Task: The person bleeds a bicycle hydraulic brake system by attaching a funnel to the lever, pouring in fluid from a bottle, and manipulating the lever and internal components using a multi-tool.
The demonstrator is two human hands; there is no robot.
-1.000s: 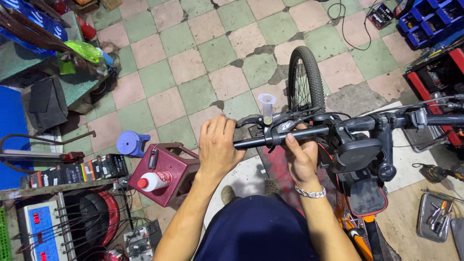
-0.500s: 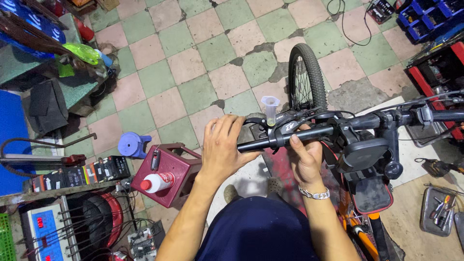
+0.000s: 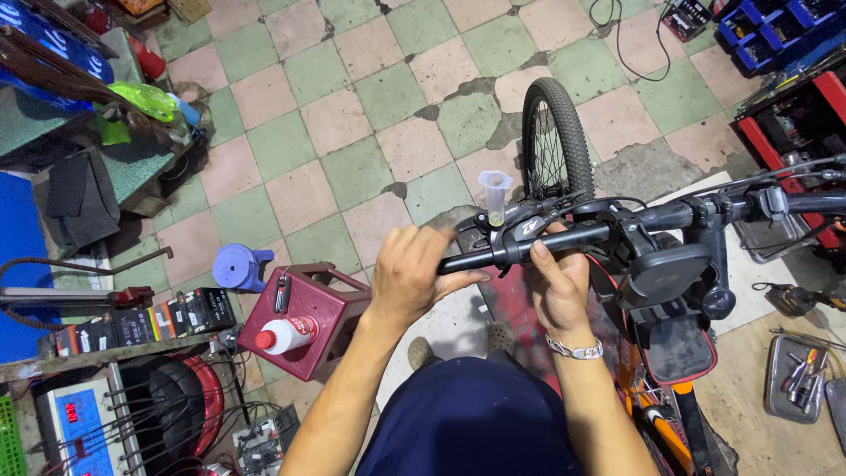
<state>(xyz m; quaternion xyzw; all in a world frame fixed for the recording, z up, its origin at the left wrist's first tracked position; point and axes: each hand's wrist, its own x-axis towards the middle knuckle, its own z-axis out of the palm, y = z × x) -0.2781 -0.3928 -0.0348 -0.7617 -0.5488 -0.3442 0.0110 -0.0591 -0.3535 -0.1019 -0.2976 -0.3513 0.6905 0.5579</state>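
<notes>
Gripping the bare end of the black handlebar [image 3: 564,240], the left hand [image 3: 414,273] is curled loosely around the tube, while the right hand [image 3: 555,282] is pressed up under the brake lever clamp [image 3: 520,231], fingers together. A small clear funnel [image 3: 495,196] is seen standing upright on the lever, so bleeding appears set up but unfinished. No grip is fitted yet. A white bottle [image 3: 286,335] lies in the maroon crate [image 3: 339,304].

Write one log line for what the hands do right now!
left hand: gripping black bicycle handlebar end | right hand: under handlebar beside brake lever | clear plastic funnel: upright on lever
</notes>
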